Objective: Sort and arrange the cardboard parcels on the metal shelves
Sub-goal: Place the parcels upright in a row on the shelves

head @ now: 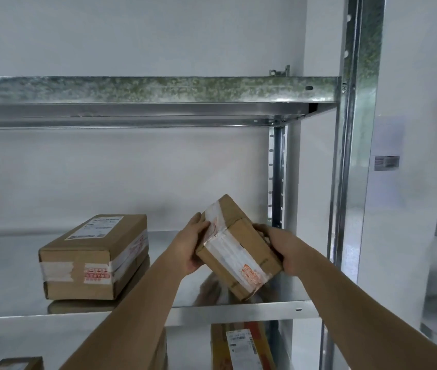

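A small taped cardboard parcel (236,247) hangs tilted above the right part of the middle metal shelf (238,309). My left hand (192,244) grips its left side, fingers curled round the taped end. My right hand (282,249) grips its right side, with the fingertips hidden behind the box. A larger parcel (91,259) with a white label and red-printed tape lies flat on the same shelf to the left, apart from my hands.
An upper shelf (155,89) runs across above, with nothing seen on it. Steel uprights (353,129) stand on the right. On the shelf below sit a yellow-taped parcel (241,345) and a small box (19,363) at the lower left. A white wall is behind.
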